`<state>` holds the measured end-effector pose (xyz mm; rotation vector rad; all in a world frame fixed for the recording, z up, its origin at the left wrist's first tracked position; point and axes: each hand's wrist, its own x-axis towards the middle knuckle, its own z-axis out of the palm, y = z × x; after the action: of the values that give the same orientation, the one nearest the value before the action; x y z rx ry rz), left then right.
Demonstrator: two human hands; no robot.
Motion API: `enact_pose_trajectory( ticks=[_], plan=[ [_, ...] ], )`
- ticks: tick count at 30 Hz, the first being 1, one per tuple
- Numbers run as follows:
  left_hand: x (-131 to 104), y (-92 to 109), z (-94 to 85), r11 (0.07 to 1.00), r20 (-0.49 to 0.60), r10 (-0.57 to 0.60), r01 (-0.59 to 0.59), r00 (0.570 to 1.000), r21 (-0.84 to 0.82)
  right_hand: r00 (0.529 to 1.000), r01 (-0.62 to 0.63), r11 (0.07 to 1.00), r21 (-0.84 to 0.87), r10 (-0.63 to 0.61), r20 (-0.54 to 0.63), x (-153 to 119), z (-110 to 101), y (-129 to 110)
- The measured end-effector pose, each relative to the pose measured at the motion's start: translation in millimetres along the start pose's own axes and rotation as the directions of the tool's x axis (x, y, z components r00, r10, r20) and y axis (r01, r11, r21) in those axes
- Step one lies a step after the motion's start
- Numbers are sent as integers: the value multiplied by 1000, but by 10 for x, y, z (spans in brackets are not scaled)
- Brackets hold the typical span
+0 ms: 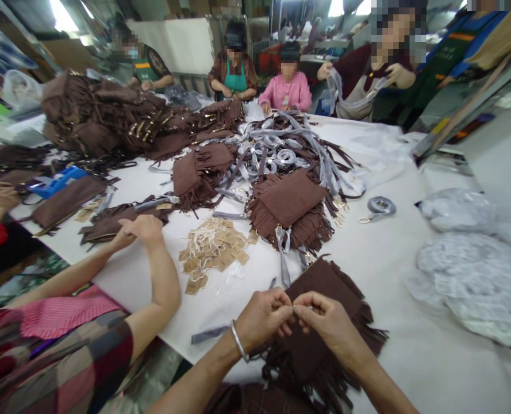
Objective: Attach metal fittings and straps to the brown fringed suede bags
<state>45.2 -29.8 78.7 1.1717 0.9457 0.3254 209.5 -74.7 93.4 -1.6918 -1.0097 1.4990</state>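
Observation:
Both hands meet above a brown fringed bag (324, 345) that lies at the table's near edge. My left hand (266, 313), with a silver bangle (239, 341) on its wrist, is closed in a pinch. Against its fingertips, my right hand (324, 315) pinches too. Whatever sits between the fingertips is too small to name. A plastic-wrapped strap (210, 334) sticks out to the left of my wrist. Just beyond the hands lie a pile of tan tags with white strings (214, 247) and a second fringed bag (289, 198).
Wrapped straps (281, 149) are heaped mid-table, with one coiled strap (381, 205) to the right. A large pile of brown bags (100, 115) fills the far left. Bundled clear plastic bags (475, 282) lie right. A co-worker's arms (160, 270) reach in at left; several people sit or stand opposite.

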Motion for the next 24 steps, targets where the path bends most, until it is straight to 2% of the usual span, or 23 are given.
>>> enact_pose_trajectory(
  ticks=[3,7,15,19,24],
  plan=[
    [-20,-21,-11,998,-13,32,-31,999,51,1000,-4,999,-35,5,19,-21,16,-32],
    [-46,-72,-56,970,-38,124,-113,992,215,991,-77,997,-4,77,107,-43,50,-19],
    [-93,-210,-53,992,56,13,-20,998,123,992,-87,995,42,83,93,-31,93,1],
    [-110,-206,-57,964,39,12,-22,999,265,986,-113,993,46,106,131,-58,105,13],
    [-115,-128,-33,877,-31,54,-33,998,479,960,-142,981,134,103,260,-99,115,95]
  ],
)
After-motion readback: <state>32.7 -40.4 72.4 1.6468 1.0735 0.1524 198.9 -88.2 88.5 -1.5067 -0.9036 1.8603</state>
